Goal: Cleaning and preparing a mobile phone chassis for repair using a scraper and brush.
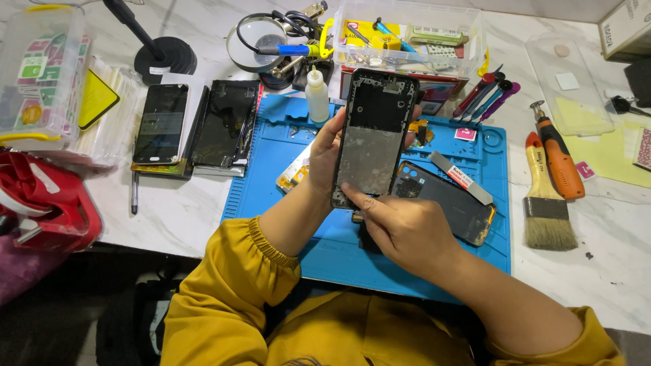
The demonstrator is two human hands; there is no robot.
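L hand [324,154] grips phone frame [373,137] upright, long axis near-vertical; R hand [405,230] fingers [359,196] curled, index pressing its bottom edge.

Upright gutted black phone frame [373,135]

Two dark phone screens [161,123] lie side by side left of the blue mat, the right-hand one [224,123] black and glossy. Clear packet with a yellow-and-black insert [97,99] further left. Yellow package [365,34] inside the clear plastic box [475,47] at top. Cardboard box [627,27], printed label, top right corner. Small pink label [465,133] on the mat.
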